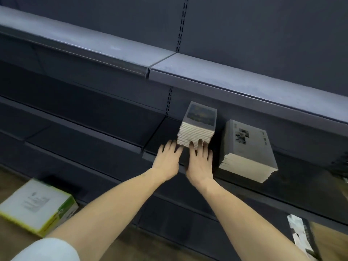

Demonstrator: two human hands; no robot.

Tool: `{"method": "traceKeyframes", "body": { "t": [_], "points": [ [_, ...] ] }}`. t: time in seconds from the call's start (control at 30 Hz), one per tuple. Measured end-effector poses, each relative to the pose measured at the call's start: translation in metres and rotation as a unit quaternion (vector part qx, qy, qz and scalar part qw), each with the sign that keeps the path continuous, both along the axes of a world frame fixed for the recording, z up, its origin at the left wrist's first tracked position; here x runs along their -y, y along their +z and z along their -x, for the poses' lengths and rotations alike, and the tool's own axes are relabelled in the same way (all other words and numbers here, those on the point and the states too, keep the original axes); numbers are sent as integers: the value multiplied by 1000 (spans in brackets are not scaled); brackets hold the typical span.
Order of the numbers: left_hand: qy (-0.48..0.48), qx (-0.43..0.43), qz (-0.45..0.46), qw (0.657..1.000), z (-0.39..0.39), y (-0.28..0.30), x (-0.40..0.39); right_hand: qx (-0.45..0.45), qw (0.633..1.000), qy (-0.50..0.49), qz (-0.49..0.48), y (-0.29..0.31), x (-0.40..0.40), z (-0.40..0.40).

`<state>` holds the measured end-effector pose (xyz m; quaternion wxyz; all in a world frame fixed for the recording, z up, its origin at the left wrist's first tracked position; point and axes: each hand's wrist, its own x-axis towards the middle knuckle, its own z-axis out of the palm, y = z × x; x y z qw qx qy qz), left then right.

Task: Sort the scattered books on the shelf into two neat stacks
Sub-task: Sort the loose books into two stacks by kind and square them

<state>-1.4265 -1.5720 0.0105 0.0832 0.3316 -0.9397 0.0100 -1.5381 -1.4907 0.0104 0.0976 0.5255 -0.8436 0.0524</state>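
- Two stacks of books sit on the dark shelf, side by side with a gap between them.
- The left stack is taller and narrower, with a dark picture on its top cover and pale page edges facing the person.
- The right stack is lower and wider, topped by a grey cover with dark print; its lower books jut out unevenly at the near right corner.
- The left hand reaches to the near left corner of the left stack, fingers straight and spread, tips touching or just beside the page edges.
- The right hand lies flat against the front of the same stack, fingers straight and pressed to the page edges.
- The hands are close together, side by side, neither curled round anything.
- A longer shelf board runs above the stacks, with a slotted upright on the back panel.
- A white box with green and yellow edges lies on the wooden floor at lower left.
- A blurred dark item with a pale patterned edge shows at lower right; I cannot tell what it is.
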Motion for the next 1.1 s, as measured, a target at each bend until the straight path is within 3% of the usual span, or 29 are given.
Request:
{"method": "traceKeyframes", "body": {
  "t": [0.2,0.47,0.77,1.1],
  "points": [
    [-30,14,-3,999,-37,-17,-25,8,1000,-14,12,-22,-30,-34],
    [-70,50,-18,996,-78,-7,-45,22,995,-89,29,-4,-55,-57],
    [-96,71,-49,992,-157,-17,-63,99,990,-99,11,-15,-71,-160],
    [-112,15,25,993,-95,33,-16,41,994,-82,53,15,-58,-111]
  ]
}}
